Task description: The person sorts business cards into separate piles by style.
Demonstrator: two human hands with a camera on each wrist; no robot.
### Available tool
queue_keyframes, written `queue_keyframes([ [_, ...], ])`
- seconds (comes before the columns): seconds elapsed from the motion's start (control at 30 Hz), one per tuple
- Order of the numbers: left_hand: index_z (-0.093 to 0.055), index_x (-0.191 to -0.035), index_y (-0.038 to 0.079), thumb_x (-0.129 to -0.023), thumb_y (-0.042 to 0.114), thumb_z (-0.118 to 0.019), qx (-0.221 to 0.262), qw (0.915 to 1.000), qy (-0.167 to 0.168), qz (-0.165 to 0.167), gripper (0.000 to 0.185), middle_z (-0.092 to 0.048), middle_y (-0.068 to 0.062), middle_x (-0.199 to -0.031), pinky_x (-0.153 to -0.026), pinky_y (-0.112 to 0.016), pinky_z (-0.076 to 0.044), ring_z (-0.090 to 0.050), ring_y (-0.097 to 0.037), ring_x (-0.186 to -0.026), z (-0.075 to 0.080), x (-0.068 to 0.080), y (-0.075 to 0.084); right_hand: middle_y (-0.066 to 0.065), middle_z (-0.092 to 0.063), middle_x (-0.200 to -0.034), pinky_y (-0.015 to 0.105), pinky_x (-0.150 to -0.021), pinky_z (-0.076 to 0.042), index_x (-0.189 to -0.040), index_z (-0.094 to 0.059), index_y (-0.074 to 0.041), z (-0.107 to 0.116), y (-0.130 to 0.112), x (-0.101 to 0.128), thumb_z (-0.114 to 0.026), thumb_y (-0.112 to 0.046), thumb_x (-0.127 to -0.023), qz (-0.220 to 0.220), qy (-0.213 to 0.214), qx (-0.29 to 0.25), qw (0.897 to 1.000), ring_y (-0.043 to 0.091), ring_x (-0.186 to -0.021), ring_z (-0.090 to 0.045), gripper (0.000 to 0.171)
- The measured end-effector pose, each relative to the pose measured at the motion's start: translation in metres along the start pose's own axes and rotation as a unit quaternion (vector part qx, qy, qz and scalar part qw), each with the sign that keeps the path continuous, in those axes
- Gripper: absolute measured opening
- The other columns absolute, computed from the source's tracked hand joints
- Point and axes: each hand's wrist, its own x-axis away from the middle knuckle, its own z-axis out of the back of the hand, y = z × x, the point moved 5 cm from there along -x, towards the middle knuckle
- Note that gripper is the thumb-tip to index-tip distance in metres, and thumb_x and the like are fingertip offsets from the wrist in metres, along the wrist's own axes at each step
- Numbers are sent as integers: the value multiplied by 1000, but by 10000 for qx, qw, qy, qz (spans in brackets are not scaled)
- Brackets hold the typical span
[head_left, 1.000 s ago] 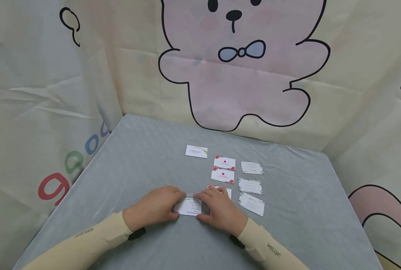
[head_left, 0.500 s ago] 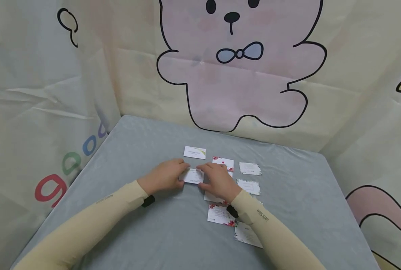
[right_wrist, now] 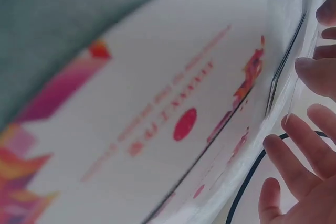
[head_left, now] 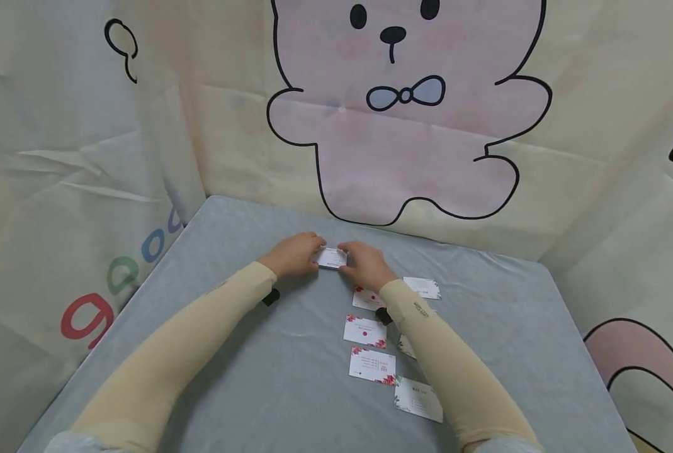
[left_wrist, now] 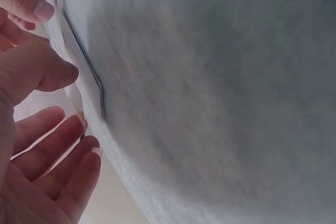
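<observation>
At the far middle of the grey table (head_left: 228, 239), my left hand (head_left: 312, 253) and right hand (head_left: 349, 259) pinch a small white card (head_left: 332, 258) by its two short ends, low over the cloth. In the left wrist view, the left hand (left_wrist: 73, 98) has its thumb and fingers at the card's edge (left_wrist: 65, 35). The right wrist view shows my right fingers (right_wrist: 315, 74) beyond a red-flowered card (right_wrist: 173, 124) lying under the wrist. Whatever lies beneath the held card is hidden.
Three red-flowered cards (head_left: 366, 331) lie in a column near my right forearm. Green-edged cards (head_left: 423, 287) lie to their right, one (head_left: 418, 398) near the front and one partly under the sleeve. A bear-printed cloth backdrop (head_left: 404, 126) closes off the back and sides.
Both hands have carried the white card away from me, from the near middle to the far middle of the table, over the spot where a green-striped card lay.
</observation>
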Motion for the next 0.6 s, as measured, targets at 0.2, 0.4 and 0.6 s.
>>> queue_keyframes([
  [0.2,-62,-150,6,-98,21,-79,94,9998,-153,31,57,-67,-13,-142,-112,-45,-54,-66,-27,-129,-8,-8,-7,9,-61,-156,63,-121,-40,-154,-60,-14,-6,3,-6,-78,-27,-101,-205,-142,-47,9997,32,-151,-52,57],
  [0.4,-61,-151,7,-98,21,-79,135,9997,-160,139,58,-66,-13,-144,-112,-45,-54,-65,-28,-130,-10,-10,-8,10,-60,-158,64,-118,-41,-155,-59,-15,-6,6,-8,-78,-28,-101,-207,-181,-31,9996,32,-152,-52,59],
  [0.6,-61,-152,8,-98,22,-79,143,9995,-208,206,58,-65,-12,-144,-111,-45,-54,-64,-27,-129,-10,-10,-8,10,-60,-158,65,-115,-42,-155,-59,-15,-9,10,-12,-77,-29,-101,-212,-268,6,9994,31,-150,-52,58],
])
